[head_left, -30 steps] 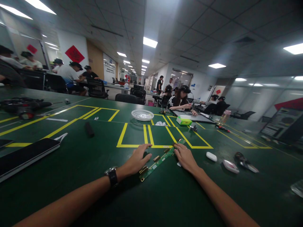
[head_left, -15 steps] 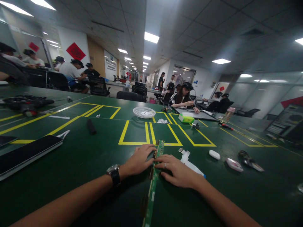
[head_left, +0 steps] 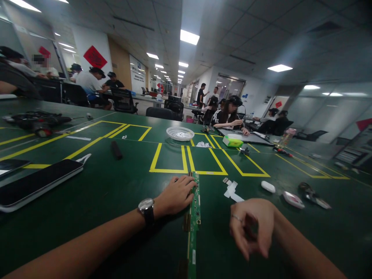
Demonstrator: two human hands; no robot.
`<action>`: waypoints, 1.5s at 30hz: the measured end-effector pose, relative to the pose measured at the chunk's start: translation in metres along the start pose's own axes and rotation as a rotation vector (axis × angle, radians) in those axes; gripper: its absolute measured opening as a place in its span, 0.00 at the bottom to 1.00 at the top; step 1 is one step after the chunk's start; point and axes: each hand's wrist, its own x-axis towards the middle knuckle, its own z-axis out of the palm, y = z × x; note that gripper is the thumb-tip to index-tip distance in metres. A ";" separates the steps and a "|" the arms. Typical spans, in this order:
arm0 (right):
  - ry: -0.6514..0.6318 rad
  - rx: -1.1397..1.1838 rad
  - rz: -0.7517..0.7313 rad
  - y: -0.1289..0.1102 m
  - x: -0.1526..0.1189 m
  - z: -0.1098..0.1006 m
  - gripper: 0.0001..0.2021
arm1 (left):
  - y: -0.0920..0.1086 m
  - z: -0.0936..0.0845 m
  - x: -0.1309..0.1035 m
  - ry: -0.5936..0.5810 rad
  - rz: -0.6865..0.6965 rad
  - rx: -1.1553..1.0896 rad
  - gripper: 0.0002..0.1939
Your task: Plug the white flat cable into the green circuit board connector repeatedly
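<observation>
A long narrow green circuit board (head_left: 194, 226) lies on the table, running from the bottom edge toward the middle. My left hand (head_left: 178, 195) presses on its far left part, thumb and fingers gripping the edge. To the right of the board, my right hand (head_left: 252, 226) is lifted with its fingers loosely curled and the tips apart; nothing shows between them. A white flat ribbon cable (head_left: 232, 190) lies just beyond the right hand, which hides part of it. Brownish flex strips (head_left: 186, 224) stick out along the board's left side.
Around me lie a dark tablet-like device (head_left: 40, 184), a black bar (head_left: 116, 150), a white basket (head_left: 180, 133), a green tissue pack (head_left: 232, 140), a white case (head_left: 267, 186) and a pink-white object (head_left: 293, 199). Tools (head_left: 40, 122) sit at left. A person (head_left: 229, 114) works across the table.
My right hand has left the board and moved right and toward me, its fingers now curled. My left hand stays on the board. The view has shifted slightly.
</observation>
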 end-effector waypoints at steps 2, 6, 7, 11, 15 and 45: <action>0.462 -0.097 -0.045 0.011 -0.007 -0.012 0.24 | 0.001 -0.001 0.000 0.006 -0.009 0.004 0.17; 1.411 -0.741 0.244 0.034 -0.015 -0.038 0.12 | 0.001 -0.003 -0.001 0.011 -0.032 -0.005 0.20; 1.508 -0.874 0.365 0.040 -0.017 -0.044 0.10 | 0.001 -0.004 -0.001 0.010 -0.034 -0.010 0.21; 1.442 -0.983 0.583 0.058 -0.022 -0.054 0.13 | 0.000 -0.005 -0.002 -0.001 -0.031 -0.025 0.24; 1.329 -0.964 0.424 0.054 -0.011 -0.048 0.11 | -0.001 -0.004 -0.002 -0.012 -0.021 -0.040 0.26; 1.123 -0.973 -0.013 0.023 0.054 -0.007 0.11 | -0.008 0.003 -0.001 -0.074 0.046 0.064 0.25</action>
